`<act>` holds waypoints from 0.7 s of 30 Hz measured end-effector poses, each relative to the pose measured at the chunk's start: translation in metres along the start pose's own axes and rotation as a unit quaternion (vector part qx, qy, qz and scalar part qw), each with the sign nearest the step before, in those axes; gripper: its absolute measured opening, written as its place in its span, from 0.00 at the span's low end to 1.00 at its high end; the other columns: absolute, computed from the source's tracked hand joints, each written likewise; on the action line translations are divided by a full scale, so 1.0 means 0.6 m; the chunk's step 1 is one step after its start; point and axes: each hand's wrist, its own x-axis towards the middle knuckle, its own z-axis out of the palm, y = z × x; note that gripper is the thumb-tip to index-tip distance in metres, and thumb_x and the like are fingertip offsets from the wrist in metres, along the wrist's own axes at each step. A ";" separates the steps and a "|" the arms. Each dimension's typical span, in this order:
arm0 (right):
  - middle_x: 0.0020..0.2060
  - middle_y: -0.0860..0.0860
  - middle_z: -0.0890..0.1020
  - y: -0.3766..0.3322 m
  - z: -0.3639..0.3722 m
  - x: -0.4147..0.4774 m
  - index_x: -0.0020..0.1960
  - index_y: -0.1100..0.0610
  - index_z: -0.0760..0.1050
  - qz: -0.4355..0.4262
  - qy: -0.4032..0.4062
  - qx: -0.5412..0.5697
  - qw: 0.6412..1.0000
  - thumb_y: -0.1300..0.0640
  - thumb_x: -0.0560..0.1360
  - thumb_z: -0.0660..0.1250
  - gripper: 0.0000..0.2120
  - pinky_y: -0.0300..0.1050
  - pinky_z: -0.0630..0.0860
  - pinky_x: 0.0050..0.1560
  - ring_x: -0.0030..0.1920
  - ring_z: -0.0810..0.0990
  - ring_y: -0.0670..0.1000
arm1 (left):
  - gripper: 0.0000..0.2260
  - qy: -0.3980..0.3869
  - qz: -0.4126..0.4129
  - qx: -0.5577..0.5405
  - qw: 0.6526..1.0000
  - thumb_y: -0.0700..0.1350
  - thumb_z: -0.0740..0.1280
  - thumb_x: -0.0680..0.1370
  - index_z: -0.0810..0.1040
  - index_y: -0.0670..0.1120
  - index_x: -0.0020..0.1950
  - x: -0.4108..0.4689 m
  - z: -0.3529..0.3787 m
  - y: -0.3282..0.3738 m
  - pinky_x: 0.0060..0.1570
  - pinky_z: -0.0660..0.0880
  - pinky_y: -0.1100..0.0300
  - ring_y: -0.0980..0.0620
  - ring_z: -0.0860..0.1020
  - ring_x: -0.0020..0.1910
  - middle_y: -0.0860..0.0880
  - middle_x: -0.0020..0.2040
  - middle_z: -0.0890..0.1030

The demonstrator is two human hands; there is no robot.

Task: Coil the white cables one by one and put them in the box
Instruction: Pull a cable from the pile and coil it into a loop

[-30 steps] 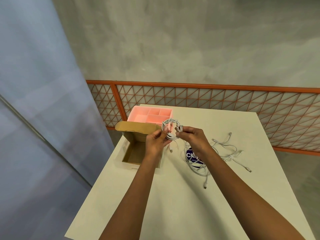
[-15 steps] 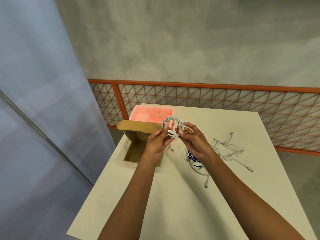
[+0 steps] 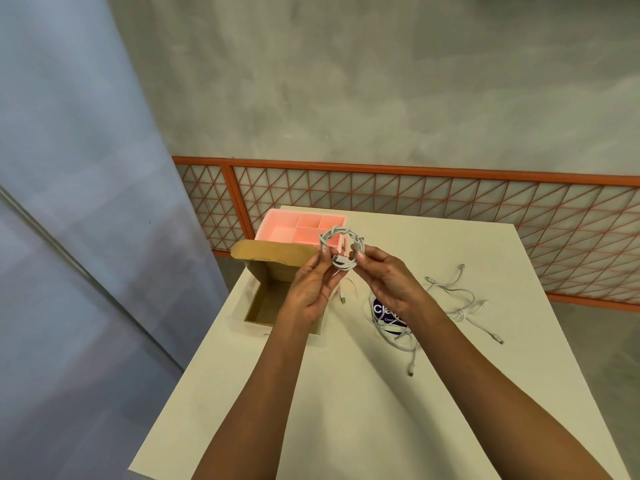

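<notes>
Head view: the coiled white cable (image 3: pixel 341 249) is held up by the far right corner of the cardboard box (image 3: pixel 263 306). The left hand (image 3: pixel 311 289) and the right hand (image 3: pixel 388 282) each pinch one side of it in their grip. Right of the box, loose white cables (image 3: pixel 450 299) lie on the worktop (image 3: pixel 346 410), partly hidden behind the right wrist.

Bare forearms (image 3: pixel 263 393), left hand (image 3: pixel 311 292), right hand (image 3: pixel 391 282)

White coiled cable (image 3: pixel 341 247), brown cardboard box (image 3: pixel 273 271), pink divided tray (image 3: pixel 301 225), cream table (image 3: pixel 346 393), orange lattice fence (image 3: pixel 450 202), grey wall (image 3: pixel 381 81)
</notes>
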 end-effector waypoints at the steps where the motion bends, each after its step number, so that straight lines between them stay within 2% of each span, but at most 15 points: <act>1: 0.45 0.54 0.84 -0.001 0.000 0.002 0.53 0.63 0.77 -0.001 0.011 -0.021 1.000 0.70 0.76 0.61 0.09 0.39 0.79 0.54 0.50 0.81 0.50 | 0.08 0.001 0.005 -0.002 1.000 0.40 0.60 0.80 0.79 0.43 0.54 0.000 -0.001 0.000 0.47 0.81 0.58 0.52 0.84 0.45 0.46 0.45 0.85; 4: 0.42 0.49 0.84 0.000 0.004 0.005 0.53 0.56 0.76 0.004 0.050 -0.034 0.998 0.68 0.76 0.64 0.10 0.39 0.77 0.48 0.46 0.81 0.46 | 0.08 0.018 0.013 -0.013 1.000 0.39 0.61 0.79 0.79 0.42 0.54 0.004 0.000 -0.002 0.47 0.80 0.57 0.50 0.84 0.45 0.46 0.45 0.85; 7: 0.38 0.44 0.84 0.013 0.013 0.001 0.48 0.51 0.74 0.036 0.054 0.040 0.997 0.63 0.76 0.64 0.08 0.40 0.69 0.42 0.40 0.81 0.40 | 0.08 0.029 0.004 -0.035 0.999 0.39 0.62 0.79 0.79 0.40 0.53 0.007 0.003 -0.002 0.44 0.81 0.58 0.49 0.84 0.42 0.44 0.44 0.85; 9: 0.37 0.44 0.84 0.020 0.021 -0.008 0.46 0.51 0.76 0.055 0.027 0.105 0.993 0.60 0.73 0.64 0.05 0.40 0.69 0.43 0.37 0.82 0.40 | 0.08 0.043 -0.016 -0.034 0.998 0.40 0.61 0.80 0.79 0.40 0.52 0.010 0.004 -0.006 0.40 0.82 0.59 0.50 0.84 0.40 0.44 0.41 0.85; 11: 0.38 0.47 0.85 0.026 0.028 -0.016 0.41 0.53 0.82 0.060 -0.008 0.144 0.988 0.58 0.70 0.63 0.09 0.42 0.72 0.47 0.38 0.83 0.43 | 0.10 0.066 -0.032 -0.035 0.997 0.40 0.62 0.80 0.77 0.37 0.57 0.012 0.002 -0.014 0.38 0.82 0.59 0.49 0.84 0.39 0.43 0.41 0.85; 13: 0.38 0.49 0.85 0.033 0.030 -0.019 0.37 0.55 0.84 0.057 -0.026 0.161 0.985 0.58 0.71 0.61 0.13 0.45 0.75 0.49 0.40 0.84 0.46 | 0.12 0.087 -0.031 -0.024 0.995 0.41 0.63 0.80 0.76 0.37 0.60 0.013 -0.002 -0.022 0.38 0.82 0.58 0.48 0.84 0.41 0.42 0.45 0.84; 14: 0.37 0.49 0.85 0.036 0.027 -0.019 0.38 0.55 0.84 0.056 -0.020 0.165 0.985 0.59 0.73 0.61 0.13 0.45 0.75 0.49 0.40 0.84 0.46 | 0.12 0.091 -0.024 -0.005 0.996 0.42 0.63 0.80 0.77 0.38 0.60 0.014 -0.005 -0.024 0.38 0.82 0.58 0.48 0.84 0.42 0.42 0.48 0.84; 17: 0.36 0.47 0.84 0.032 0.015 -0.017 0.45 0.53 0.79 0.053 0.020 0.110 0.992 0.61 0.78 0.58 0.11 0.41 0.68 0.44 0.42 0.77 0.46 | 0.09 0.081 0.007 0.071 0.994 0.43 0.64 0.79 0.79 0.41 0.55 0.015 -0.015 -0.022 0.42 0.81 0.59 0.50 0.83 0.44 0.45 0.47 0.84; 19: 0.33 0.46 0.82 0.026 0.010 -0.017 0.44 0.52 0.77 0.058 0.043 0.052 0.996 0.55 0.79 0.58 0.11 0.41 0.66 0.41 0.40 0.74 0.46 | 0.08 0.073 0.022 0.129 0.989 0.43 0.63 0.79 0.80 0.43 0.53 0.013 -0.019 -0.016 0.48 0.80 0.58 0.51 0.82 0.45 0.48 0.45 0.84; 21: 0.32 0.45 0.81 0.023 0.008 -0.015 0.42 0.52 0.76 0.054 0.059 -0.011 0.997 0.48 0.80 0.57 0.14 0.41 0.67 0.41 0.38 0.75 0.45 | 0.10 0.066 0.022 0.176 0.982 0.43 0.63 0.79 0.79 0.41 0.56 0.010 -0.023 -0.012 0.52 0.78 0.56 0.51 0.82 0.46 0.49 0.45 0.84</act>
